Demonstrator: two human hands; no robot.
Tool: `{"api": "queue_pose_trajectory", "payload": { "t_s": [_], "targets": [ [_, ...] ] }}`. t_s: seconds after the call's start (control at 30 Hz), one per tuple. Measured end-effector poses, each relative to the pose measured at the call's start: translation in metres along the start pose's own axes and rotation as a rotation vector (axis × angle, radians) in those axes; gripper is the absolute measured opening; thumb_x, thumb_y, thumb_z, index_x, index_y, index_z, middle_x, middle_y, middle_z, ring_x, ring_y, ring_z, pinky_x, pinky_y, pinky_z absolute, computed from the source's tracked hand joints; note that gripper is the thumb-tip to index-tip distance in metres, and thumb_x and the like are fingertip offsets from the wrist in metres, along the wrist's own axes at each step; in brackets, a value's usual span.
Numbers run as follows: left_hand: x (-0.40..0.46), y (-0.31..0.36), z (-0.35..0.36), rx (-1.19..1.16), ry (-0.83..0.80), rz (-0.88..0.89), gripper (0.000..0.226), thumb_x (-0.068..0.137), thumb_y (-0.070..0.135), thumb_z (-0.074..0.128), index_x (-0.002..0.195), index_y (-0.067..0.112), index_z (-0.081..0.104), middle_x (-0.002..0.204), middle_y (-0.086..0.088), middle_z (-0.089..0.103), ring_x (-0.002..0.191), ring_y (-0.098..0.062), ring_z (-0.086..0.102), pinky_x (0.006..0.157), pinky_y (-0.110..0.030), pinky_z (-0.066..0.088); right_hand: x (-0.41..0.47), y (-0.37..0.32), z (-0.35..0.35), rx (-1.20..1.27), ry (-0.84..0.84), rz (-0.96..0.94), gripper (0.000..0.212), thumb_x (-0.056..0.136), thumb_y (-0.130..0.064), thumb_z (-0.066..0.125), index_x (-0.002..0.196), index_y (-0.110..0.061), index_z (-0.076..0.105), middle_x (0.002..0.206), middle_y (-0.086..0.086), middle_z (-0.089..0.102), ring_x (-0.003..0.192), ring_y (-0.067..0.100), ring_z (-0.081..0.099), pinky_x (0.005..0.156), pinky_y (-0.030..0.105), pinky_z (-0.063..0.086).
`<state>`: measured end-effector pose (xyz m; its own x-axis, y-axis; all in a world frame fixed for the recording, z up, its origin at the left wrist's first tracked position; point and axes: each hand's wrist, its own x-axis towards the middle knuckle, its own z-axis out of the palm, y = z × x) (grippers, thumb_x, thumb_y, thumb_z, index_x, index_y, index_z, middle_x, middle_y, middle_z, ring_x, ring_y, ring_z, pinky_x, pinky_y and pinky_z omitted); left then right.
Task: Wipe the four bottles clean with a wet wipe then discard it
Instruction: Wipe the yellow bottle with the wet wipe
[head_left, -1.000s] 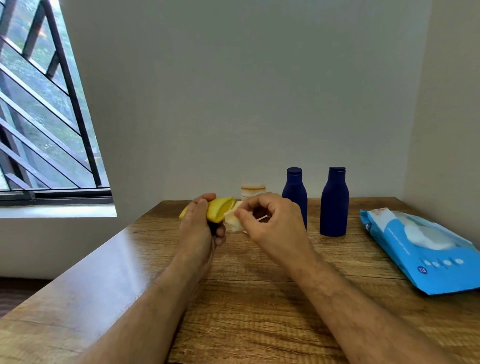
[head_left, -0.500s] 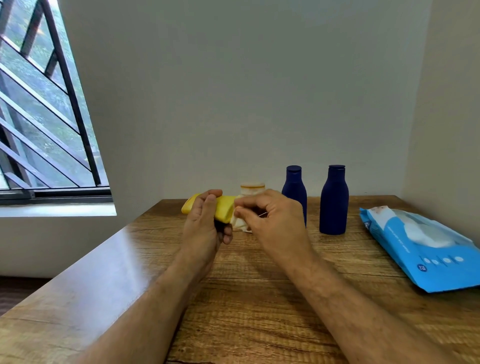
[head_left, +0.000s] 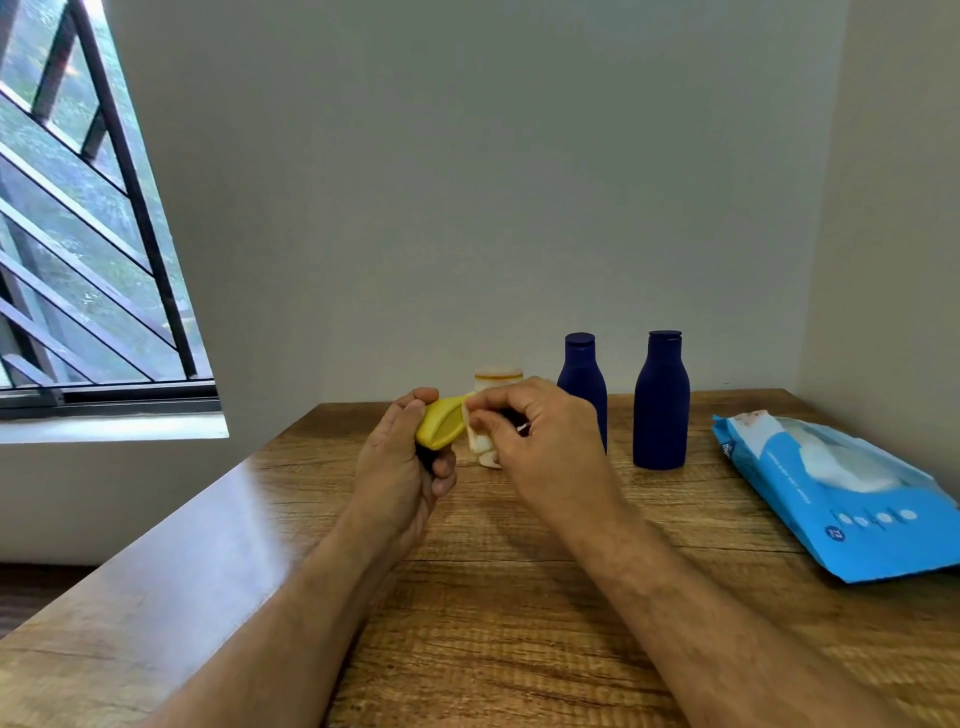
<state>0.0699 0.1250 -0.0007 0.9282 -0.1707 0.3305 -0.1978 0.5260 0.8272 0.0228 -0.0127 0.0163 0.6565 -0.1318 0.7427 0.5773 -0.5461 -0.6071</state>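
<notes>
My left hand (head_left: 397, 467) grips a small yellow bottle (head_left: 440, 425) above the table, its lower part hidden in my palm. My right hand (head_left: 540, 441) pinches a white wet wipe (head_left: 480, 444) against the bottle's right side. Behind my hands stands a small pale bottle with an orange band (head_left: 497, 378), mostly hidden. Two dark blue bottles stand upright at the back, one (head_left: 583, 384) just behind my right hand and the other (head_left: 661, 402) further right.
A blue pack of wet wipes (head_left: 836, 493) lies at the right of the wooden table (head_left: 493, 623), near the side wall. A barred window (head_left: 88, 270) is at the left, past the table's left edge.
The yellow bottle has turned in my left hand while my right hand has kept the wipe against it. Both hands stay at about the same spot.
</notes>
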Motion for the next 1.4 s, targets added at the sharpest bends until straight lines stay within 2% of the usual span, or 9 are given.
{"api": "queue_pose_trajectory", "payload": {
  "t_s": [0.23, 0.37, 0.73, 0.87, 0.97, 1.0, 1.17, 1.27, 1.4],
  "targets": [
    [0.002, 0.000, -0.005, -0.070, -0.026, -0.023, 0.020, 0.107, 0.021, 0.041, 0.110, 0.012, 0.058, 0.082, -0.008, 0.065, 0.068, -0.018, 0.063, 0.056, -0.027, 0.056, -0.005, -0.007, 0.005, -0.084, -0.313, -0.115, 0.015, 0.091, -0.023, 0.068, 0.104, -0.025, 0.074, 0.099, -0.016, 0.061, 0.095, 0.001, 0.057, 0.084, 0.014, 0.048],
    [0.002, 0.002, -0.007, 0.014, -0.007, -0.023, 0.020, 0.106, 0.021, 0.039, 0.100, 0.016, 0.057, 0.068, -0.006, 0.053, 0.041, -0.011, 0.045, 0.032, -0.019, 0.032, -0.002, -0.005, 0.001, -0.038, -0.127, -0.100, 0.013, 0.091, -0.017, 0.068, 0.102, -0.019, 0.075, 0.095, -0.011, 0.062, 0.092, 0.001, 0.059, 0.078, 0.009, 0.048],
    [-0.003, 0.009, -0.004, -0.047, 0.021, -0.025, 0.018, 0.099, 0.019, 0.042, 0.091, 0.020, 0.059, 0.066, -0.005, 0.052, 0.044, -0.015, 0.045, 0.037, -0.020, 0.030, 0.002, -0.004, -0.003, 0.098, -0.004, -0.051, 0.012, 0.092, -0.013, 0.066, 0.100, -0.020, 0.072, 0.099, -0.010, 0.065, 0.093, 0.001, 0.062, 0.075, 0.010, 0.050],
    [0.001, 0.007, -0.012, -0.126, 0.026, -0.103, 0.022, 0.089, 0.013, 0.046, 0.085, 0.021, 0.066, 0.092, -0.015, 0.057, 0.082, -0.030, 0.055, 0.054, -0.029, 0.043, -0.003, -0.010, 0.003, 0.195, -0.253, 0.087, 0.011, 0.090, -0.014, 0.070, 0.095, -0.023, 0.073, 0.092, -0.011, 0.068, 0.083, 0.003, 0.065, 0.067, 0.017, 0.053],
    [0.003, 0.007, -0.015, -0.197, 0.021, -0.124, 0.025, 0.077, 0.007, 0.045, 0.087, 0.019, 0.064, 0.110, -0.017, 0.049, 0.101, -0.038, 0.050, 0.092, -0.049, 0.048, -0.004, -0.009, 0.002, 0.149, -0.329, 0.098, 0.014, 0.087, -0.013, 0.072, 0.089, -0.026, 0.074, 0.087, -0.012, 0.068, 0.081, 0.001, 0.064, 0.066, 0.014, 0.050],
    [0.003, 0.007, -0.014, -0.208, 0.023, -0.122, 0.033, 0.076, 0.004, 0.041, 0.095, 0.020, 0.064, 0.113, -0.017, 0.049, 0.102, -0.038, 0.051, 0.095, -0.052, 0.047, -0.004, -0.009, 0.002, 0.132, -0.359, 0.099, 0.015, 0.087, -0.013, 0.072, 0.087, -0.027, 0.074, 0.086, -0.013, 0.069, 0.080, 0.000, 0.064, 0.066, 0.013, 0.049],
    [-0.001, 0.008, -0.008, -0.181, 0.004, -0.092, 0.073, 0.078, -0.004, 0.032, 0.140, 0.031, 0.049, 0.130, -0.027, 0.055, 0.103, -0.040, 0.061, 0.075, -0.049, 0.059, -0.003, -0.008, 0.001, 0.105, -0.330, 0.107, 0.013, 0.087, -0.014, 0.072, 0.087, -0.027, 0.074, 0.085, -0.013, 0.069, 0.080, -0.002, 0.064, 0.068, 0.012, 0.049],
    [-0.007, 0.006, -0.006, -0.133, -0.093, -0.142, 0.064, 0.072, 0.008, 0.045, 0.136, 0.015, 0.052, 0.119, -0.026, 0.062, 0.092, -0.034, 0.065, 0.064, -0.039, 0.056, 0.000, -0.006, -0.002, 0.105, -0.261, 0.105, 0.010, 0.088, -0.019, 0.072, 0.093, -0.028, 0.073, 0.087, -0.012, 0.068, 0.079, -0.001, 0.063, 0.067, 0.012, 0.049],
    [-0.010, 0.006, 0.001, -0.094, -0.212, -0.248, 0.041, 0.082, 0.031, 0.057, 0.110, 0.002, 0.064, 0.107, -0.022, 0.057, 0.077, -0.025, 0.056, 0.052, -0.030, 0.039, -0.001, -0.004, -0.001, 0.096, -0.178, 0.117, 0.021, 0.088, -0.026, 0.072, 0.107, -0.032, 0.069, 0.086, -0.012, 0.067, 0.080, -0.001, 0.064, 0.066, 0.012, 0.051]
  ]
}}
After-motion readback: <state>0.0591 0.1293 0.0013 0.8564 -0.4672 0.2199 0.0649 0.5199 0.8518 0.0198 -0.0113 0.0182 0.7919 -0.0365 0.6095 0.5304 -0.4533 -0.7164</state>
